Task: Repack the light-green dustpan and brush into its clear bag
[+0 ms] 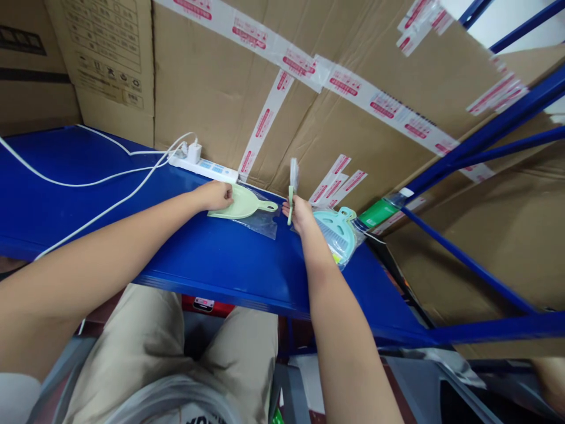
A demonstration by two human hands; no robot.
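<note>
A pale green dustpan (242,203) lies on the blue shelf, its looped handle toward the right. My left hand (219,196) is closed on the dustpan's left rim, fingers curled. Under the dustpan and its handle spreads a clear plastic bag (260,224). In my right hand (299,213) a small brush (291,197) with a green handle stands upright, its pale bristles pointing up. Just right of that hand, partly behind my forearm, a light blue dustpan and brush set (338,229) sits in clear wrapping.
A white power strip (207,169) with a plug and white cables (132,168) runs along the back of the blue shelf (212,250). Taped cardboard (212,88) rises behind it. At right are a green-labelled bottle (383,211) and blue metal bars (468,265).
</note>
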